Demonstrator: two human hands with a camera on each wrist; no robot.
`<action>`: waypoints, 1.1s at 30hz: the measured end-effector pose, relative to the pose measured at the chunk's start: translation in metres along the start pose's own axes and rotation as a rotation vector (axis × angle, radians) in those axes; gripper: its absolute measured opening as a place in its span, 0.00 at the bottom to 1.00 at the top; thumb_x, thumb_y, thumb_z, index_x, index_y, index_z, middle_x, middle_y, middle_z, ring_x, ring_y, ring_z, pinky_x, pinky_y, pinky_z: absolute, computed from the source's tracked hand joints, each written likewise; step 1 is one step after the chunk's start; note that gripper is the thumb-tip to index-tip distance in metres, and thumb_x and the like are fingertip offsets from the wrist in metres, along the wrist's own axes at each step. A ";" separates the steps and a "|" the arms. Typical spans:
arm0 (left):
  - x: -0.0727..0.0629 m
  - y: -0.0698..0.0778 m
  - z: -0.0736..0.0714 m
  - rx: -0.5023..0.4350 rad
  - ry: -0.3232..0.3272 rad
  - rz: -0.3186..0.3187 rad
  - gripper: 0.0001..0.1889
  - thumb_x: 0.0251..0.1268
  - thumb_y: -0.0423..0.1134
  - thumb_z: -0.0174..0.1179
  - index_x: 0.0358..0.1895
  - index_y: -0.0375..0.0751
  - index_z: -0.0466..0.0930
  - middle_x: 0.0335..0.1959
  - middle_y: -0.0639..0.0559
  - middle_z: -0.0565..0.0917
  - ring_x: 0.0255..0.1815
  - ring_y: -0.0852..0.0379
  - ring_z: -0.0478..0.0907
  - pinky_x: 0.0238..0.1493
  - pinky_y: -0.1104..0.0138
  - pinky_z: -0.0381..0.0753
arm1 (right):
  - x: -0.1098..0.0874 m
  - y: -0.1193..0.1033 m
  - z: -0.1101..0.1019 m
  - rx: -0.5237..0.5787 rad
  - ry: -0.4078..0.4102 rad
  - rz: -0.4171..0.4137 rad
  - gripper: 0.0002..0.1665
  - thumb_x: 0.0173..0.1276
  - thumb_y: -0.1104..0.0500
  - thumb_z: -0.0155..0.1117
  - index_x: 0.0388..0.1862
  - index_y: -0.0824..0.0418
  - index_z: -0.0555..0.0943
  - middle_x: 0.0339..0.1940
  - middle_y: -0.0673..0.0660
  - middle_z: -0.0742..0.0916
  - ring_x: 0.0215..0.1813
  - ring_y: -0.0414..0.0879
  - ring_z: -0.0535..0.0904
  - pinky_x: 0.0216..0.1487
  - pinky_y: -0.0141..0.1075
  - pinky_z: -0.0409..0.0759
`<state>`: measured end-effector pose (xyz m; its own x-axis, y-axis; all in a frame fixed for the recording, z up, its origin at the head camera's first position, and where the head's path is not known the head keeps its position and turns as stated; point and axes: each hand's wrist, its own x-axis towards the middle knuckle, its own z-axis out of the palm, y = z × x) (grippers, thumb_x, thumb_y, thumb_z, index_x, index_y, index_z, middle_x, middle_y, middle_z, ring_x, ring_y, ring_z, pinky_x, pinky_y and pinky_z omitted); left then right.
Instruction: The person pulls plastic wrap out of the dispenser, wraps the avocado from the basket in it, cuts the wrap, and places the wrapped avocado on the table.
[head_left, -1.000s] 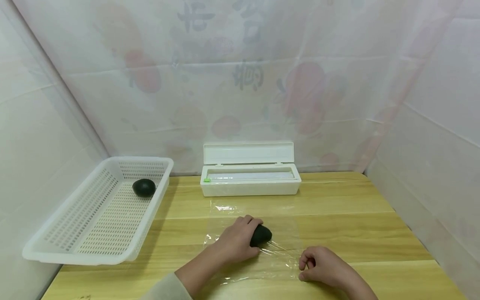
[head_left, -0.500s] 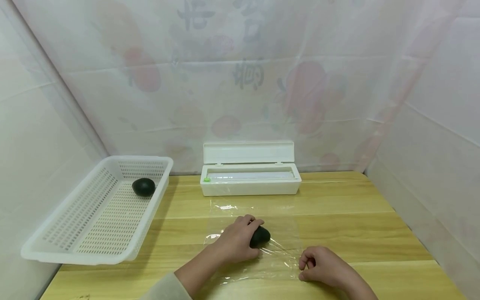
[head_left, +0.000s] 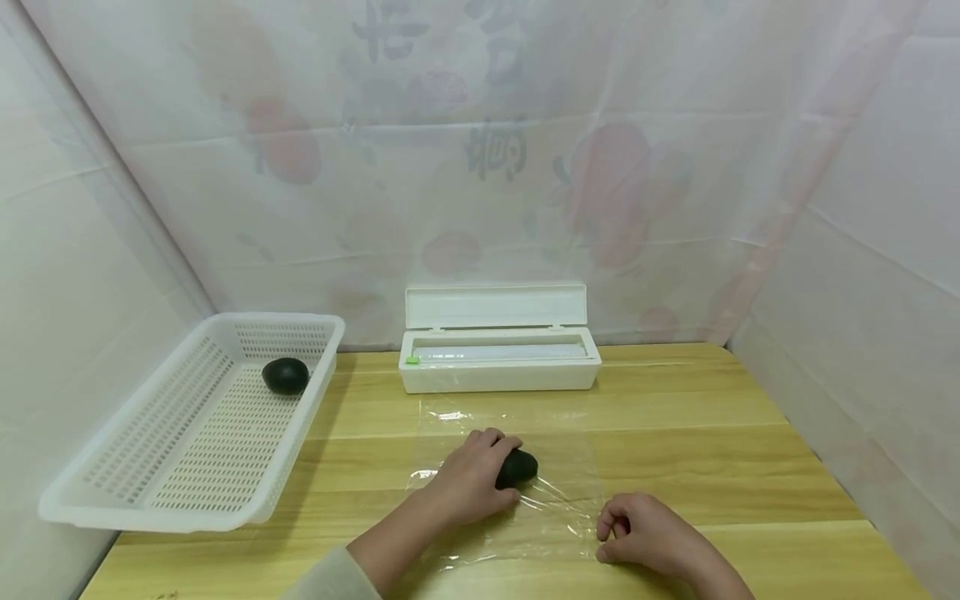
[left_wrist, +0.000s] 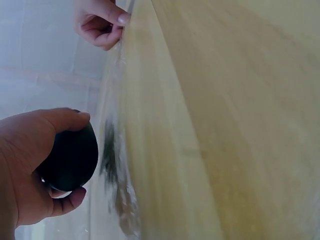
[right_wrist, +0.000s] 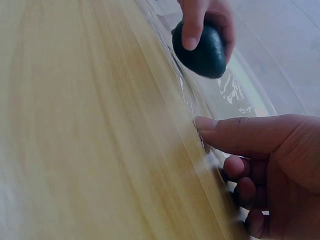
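Note:
My left hand [head_left: 468, 477] grips a dark green avocado [head_left: 519, 468] over a clear sheet of plastic wrap [head_left: 562, 433] on the wooden table. Left-wrist footage has the thumb [left_wrist: 70, 120] along one side of the avocado and fingertips on the other. Creases in the wrap run from the avocado toward my right hand [head_left: 648, 533], at the sheet's near right edge. That hand is curled and pinches the wrap; in the right wrist view its thumb [right_wrist: 235, 131] lies on the film's edge. The inside of the pinch is hidden.
A white wrap dispenser box [head_left: 501, 380] stands at the back with its lid [head_left: 497, 307] raised and a roll inside. To the left sits a white perforated basket [head_left: 187, 523] holding another avocado [head_left: 286, 377]. Light cloth walls enclose the wooden table [head_left: 720, 450].
The left hand and its avocado have shifted very slightly left. My right hand keeps its place at the wrap's edge.

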<state>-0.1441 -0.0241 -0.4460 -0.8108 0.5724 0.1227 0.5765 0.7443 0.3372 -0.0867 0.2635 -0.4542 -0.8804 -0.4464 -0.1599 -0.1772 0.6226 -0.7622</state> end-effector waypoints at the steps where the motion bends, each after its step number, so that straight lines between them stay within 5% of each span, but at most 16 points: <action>1: 0.000 0.001 -0.001 -0.004 -0.009 0.001 0.34 0.55 0.52 0.69 0.66 0.50 0.71 0.56 0.53 0.77 0.53 0.55 0.72 0.45 0.64 0.80 | 0.000 0.000 0.000 -0.005 0.001 0.004 0.13 0.52 0.53 0.77 0.29 0.54 0.80 0.18 0.43 0.73 0.21 0.31 0.67 0.25 0.29 0.68; 9: -0.002 0.005 -0.002 0.019 -0.067 0.013 0.38 0.54 0.56 0.69 0.69 0.52 0.68 0.59 0.53 0.76 0.57 0.53 0.73 0.45 0.59 0.80 | 0.001 -0.001 0.000 -0.013 0.007 0.002 0.13 0.53 0.54 0.77 0.29 0.54 0.80 0.18 0.43 0.72 0.22 0.31 0.66 0.27 0.29 0.68; 33: -0.006 0.000 -0.005 0.008 -0.032 -0.015 0.42 0.51 0.64 0.69 0.70 0.55 0.67 0.62 0.55 0.74 0.60 0.54 0.72 0.49 0.58 0.79 | 0.000 0.000 0.000 -0.020 0.000 0.011 0.13 0.53 0.53 0.77 0.29 0.54 0.80 0.18 0.43 0.73 0.21 0.31 0.67 0.27 0.29 0.68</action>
<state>-0.1394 -0.0292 -0.4415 -0.8156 0.5719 0.0880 0.5654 0.7555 0.3308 -0.0865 0.2632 -0.4540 -0.8825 -0.4391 -0.1683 -0.1762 0.6406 -0.7474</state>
